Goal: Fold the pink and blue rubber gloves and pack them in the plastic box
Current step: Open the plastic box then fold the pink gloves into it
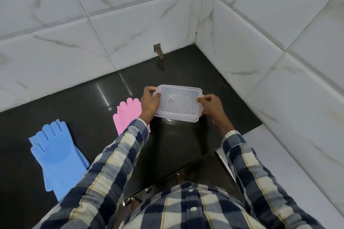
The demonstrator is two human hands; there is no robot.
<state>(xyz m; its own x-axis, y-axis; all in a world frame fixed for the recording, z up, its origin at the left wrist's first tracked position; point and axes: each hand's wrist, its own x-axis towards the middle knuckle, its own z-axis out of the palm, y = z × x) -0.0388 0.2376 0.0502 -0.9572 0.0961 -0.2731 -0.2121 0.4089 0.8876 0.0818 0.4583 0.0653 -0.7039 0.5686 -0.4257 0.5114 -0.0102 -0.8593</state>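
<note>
Corner of a tiled room: white marble-patterned wall tiles [130, 24] meet on two sides of a dark, glossy countertop [83, 102], seen from above by a head-worn camera. A clear plastic box [177, 103] with its lid on is held over the middle of the countertop, near the corner. The left hand [150, 103] grips the box's left short end, thumb on top of the lid and fingers curled around the edge; the right hand [211, 105] grips the right short end in the same manner, thumb on the lid and fingers below the rim. Whether the box rests on the surface or is lifted just clear of it cannot be told. The pink gloves [128, 115] lie flat on the countertop just left of the box, fingers pointing toward the wall, partly covered by the left wrist and checked sleeve [119, 154]. The blue gloves [55, 154] lie flat farther left, well apart from the box, fingers likewise toward the wall, cuffs toward the countertop's near edge. Both forearms wear a blue-and-cream checked shirt.
</note>
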